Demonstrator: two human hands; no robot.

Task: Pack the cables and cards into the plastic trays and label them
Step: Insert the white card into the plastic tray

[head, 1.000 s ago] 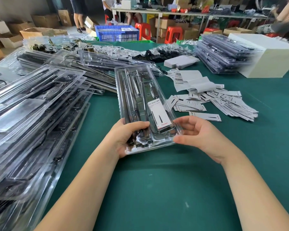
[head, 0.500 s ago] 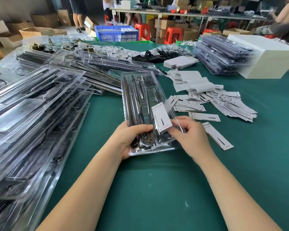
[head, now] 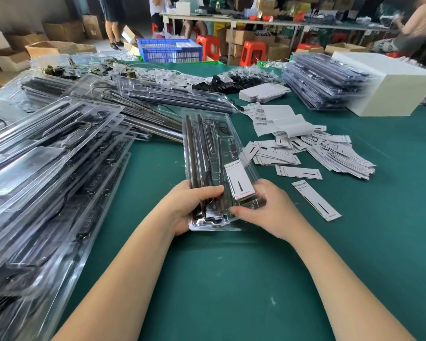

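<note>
Gripping one clear tray (head: 207, 134), left hand (head: 190, 207) and right hand (head: 271, 212) both clasping it, one card (head: 239, 180) inside

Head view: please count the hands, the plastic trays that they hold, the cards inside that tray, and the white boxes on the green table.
Hands: 2, left hand and right hand
Held plastic tray: 1
Card in it: 1
White box: 1
Total: 5

Green table (head: 231, 279), clear tray heaps (head: 47, 180) at left, scattered white cards (head: 330, 153), white box (head: 389, 87) far right
</note>
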